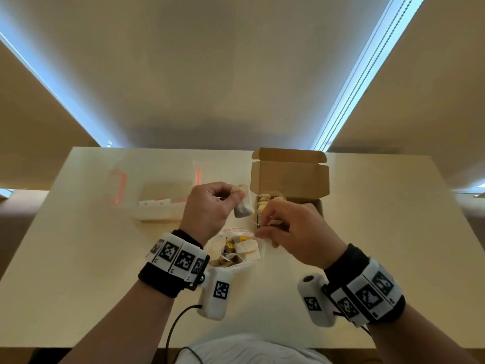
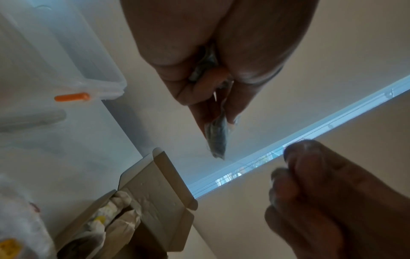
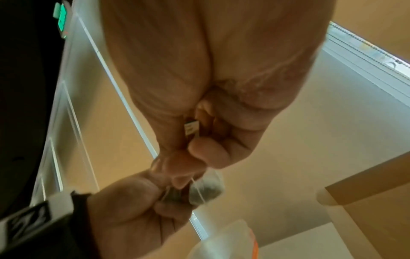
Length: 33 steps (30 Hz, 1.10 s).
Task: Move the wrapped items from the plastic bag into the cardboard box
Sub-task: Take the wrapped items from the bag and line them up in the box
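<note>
Tea bag: light, soft, tearable, we judge. Our left hand pinches its top; right hand pinches its string. Best gripped by the body.

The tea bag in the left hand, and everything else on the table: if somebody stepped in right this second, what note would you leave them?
Left hand: pinches one tea bag in the air, between the plastic bag and the box.
Right hand: pinches that tea bag's string and small tag.
Cardboard box: open on the table, several wrapped items already standing inside.
Plastic bag: lies open in front of the person, with many items still in it.
Clear lidded container: off to the left, untouched.
Left to do: put this tea bag in the box, then move the rest.
</note>
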Motion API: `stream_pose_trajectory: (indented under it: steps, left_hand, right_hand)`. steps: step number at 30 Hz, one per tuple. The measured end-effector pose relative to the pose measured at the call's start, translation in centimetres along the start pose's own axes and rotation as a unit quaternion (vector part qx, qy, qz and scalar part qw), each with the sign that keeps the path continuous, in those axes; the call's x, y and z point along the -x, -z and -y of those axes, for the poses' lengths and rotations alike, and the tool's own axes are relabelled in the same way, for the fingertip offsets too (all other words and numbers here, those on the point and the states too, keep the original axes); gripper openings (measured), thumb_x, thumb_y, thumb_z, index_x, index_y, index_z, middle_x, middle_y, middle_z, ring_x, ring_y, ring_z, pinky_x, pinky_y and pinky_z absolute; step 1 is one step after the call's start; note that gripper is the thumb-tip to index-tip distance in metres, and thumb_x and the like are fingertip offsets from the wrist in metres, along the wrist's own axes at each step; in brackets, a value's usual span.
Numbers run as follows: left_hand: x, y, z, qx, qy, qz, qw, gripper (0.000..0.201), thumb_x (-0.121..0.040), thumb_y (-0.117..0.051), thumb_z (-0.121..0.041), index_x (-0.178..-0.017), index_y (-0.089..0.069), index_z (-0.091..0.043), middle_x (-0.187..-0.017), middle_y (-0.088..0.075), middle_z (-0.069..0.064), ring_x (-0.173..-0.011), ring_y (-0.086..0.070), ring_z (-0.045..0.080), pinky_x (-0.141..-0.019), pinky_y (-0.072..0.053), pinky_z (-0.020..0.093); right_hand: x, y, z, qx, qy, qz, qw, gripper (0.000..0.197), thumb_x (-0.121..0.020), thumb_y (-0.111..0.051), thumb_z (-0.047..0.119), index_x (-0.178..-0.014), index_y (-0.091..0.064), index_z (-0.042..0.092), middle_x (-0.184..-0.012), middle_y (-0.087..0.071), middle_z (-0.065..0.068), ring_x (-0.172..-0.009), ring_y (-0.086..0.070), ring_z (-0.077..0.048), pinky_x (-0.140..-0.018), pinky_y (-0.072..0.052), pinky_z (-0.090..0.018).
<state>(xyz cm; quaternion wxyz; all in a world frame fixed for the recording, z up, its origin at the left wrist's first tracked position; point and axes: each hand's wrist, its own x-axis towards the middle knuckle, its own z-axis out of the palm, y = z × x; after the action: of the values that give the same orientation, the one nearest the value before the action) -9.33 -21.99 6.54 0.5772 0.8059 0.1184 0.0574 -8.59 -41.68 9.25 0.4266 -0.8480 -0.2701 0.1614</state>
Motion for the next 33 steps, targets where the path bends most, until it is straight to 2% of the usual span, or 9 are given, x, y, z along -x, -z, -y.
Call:
stream_pose_trajectory:
  steps: [3,7,11,13,16,21,25,29,33]
  left_hand:
    - [0.5,-0.8,0.1,-0.003,-0.011,0.022,1.0,0.01,-0.086,-0.074,-0.022,-0.083,-0.077,-0.014,-0.076,-0.074,-0.006,-0.075,-0.069,0.007,-0.073,-0.052,0.013]
    - [0.9,-1.5,0.5,0.019,0.008,0.06,0.998,0.01,-0.087,-0.073,-0.023,-0.081,-0.076,-0.016,-0.07,-0.073,-0.004,-0.07,-0.069,0.013,-0.076,-0.055,0.022]
    - [1.3,-2.3,0.6,0.074,0.041,0.07,0.994,0.011,-0.089,-0.071,-0.018,-0.087,-0.077,-0.008,-0.066,-0.07,-0.003,-0.046,-0.054,-0.002,-0.052,-0.041,0.01]
    - [1.5,-2.6,0.6,0.119,0.067,0.082,0.987,0.011,-0.09,-0.068,-0.011,-0.089,-0.076,-0.003,-0.064,-0.067,0.001,-0.039,-0.047,0.0,-0.044,-0.035,0.008]
    - [1.7,-2.9,0.6,0.183,0.113,0.111,0.97,0.017,-0.093,-0.062,-0.007,-0.085,-0.076,-0.008,-0.067,-0.061,0.018,-0.039,-0.033,0.012,-0.038,-0.028,0.018]
    - [1.8,-3.0,0.9,0.191,0.132,0.151,0.961,0.021,-0.096,-0.054,-0.003,-0.089,-0.074,0.001,-0.068,-0.053,0.018,-0.043,-0.031,0.014,-0.038,-0.027,0.021]
    - [1.7,-3.3,1.1,0.11,0.076,0.161,0.978,0.013,-0.092,-0.063,-0.004,-0.096,-0.075,0.0,-0.062,-0.068,-0.005,-0.046,-0.052,0.003,-0.05,-0.041,0.013]
    - [1.3,-4.2,2.2,0.05,0.066,0.153,0.985,0.009,-0.088,-0.071,-0.015,-0.093,-0.079,-0.015,-0.083,-0.076,0.0,-0.081,-0.071,0.018,-0.081,-0.058,0.034]
    - [0.9,-5.1,3.7,-0.007,0.109,0.125,0.986,0.02,-0.085,-0.075,-0.028,-0.104,-0.071,-0.024,-0.088,-0.074,-0.005,-0.083,-0.071,0.011,-0.079,-0.056,0.028]
  right_hand:
    - [-0.7,1.0,0.6,-0.034,-0.035,0.042,0.998,0.009,-0.095,-0.063,0.018,-0.09,-0.066,0.024,-0.068,-0.067,0.014,-0.061,-0.065,0.0,-0.062,-0.052,-0.016]
    - [-1.1,1.5,0.6,-0.03,-0.076,0.082,0.993,0.014,-0.103,-0.046,0.015,-0.103,-0.055,0.027,-0.086,-0.071,0.012,-0.077,-0.068,0.001,-0.069,-0.053,-0.014]
    - [-1.1,1.5,0.2,-0.006,-0.069,0.024,0.997,0.012,-0.098,-0.057,0.015,-0.093,-0.065,0.022,-0.084,-0.071,0.009,-0.075,-0.069,-0.004,-0.069,-0.055,-0.016]
    - [-1.0,1.1,-0.3,-0.018,-0.073,-0.035,0.997,0.008,-0.092,-0.066,0.014,-0.092,-0.072,0.019,-0.086,-0.069,0.008,-0.072,-0.069,-0.006,-0.067,-0.057,-0.018]
    - [-1.0,0.2,-1.2,-0.052,-0.101,-0.106,0.988,0.012,-0.083,-0.078,0.023,-0.094,-0.072,0.023,-0.083,-0.071,0.01,-0.071,-0.069,-0.004,-0.063,-0.058,-0.019]
    - [-1.3,-1.0,-2.8,-0.056,-0.148,-0.144,0.977,0.029,-0.074,-0.084,0.036,-0.096,-0.067,0.027,-0.079,-0.07,0.011,-0.07,-0.067,-0.004,-0.061,-0.054,-0.013]
    - [-1.3,-1.4,-4.3,-0.081,-0.196,-0.105,0.972,0.026,-0.075,-0.081,0.043,-0.093,-0.074,0.025,-0.085,-0.073,0.01,-0.078,-0.069,-0.008,-0.071,-0.057,-0.023]
    - [-0.8,-2.0,-5.4,-0.134,-0.218,-0.101,0.962,0.019,-0.078,-0.079,0.04,-0.093,-0.076,0.029,-0.085,-0.075,0.011,-0.079,-0.069,-0.003,-0.071,-0.056,-0.024]
    - [-1.2,-2.0,-8.2,-0.159,-0.252,-0.106,0.949,0.009,-0.081,-0.079,0.029,-0.09,-0.076,0.027,-0.083,-0.075,0.01,-0.072,-0.065,0.001,-0.065,-0.048,-0.018]
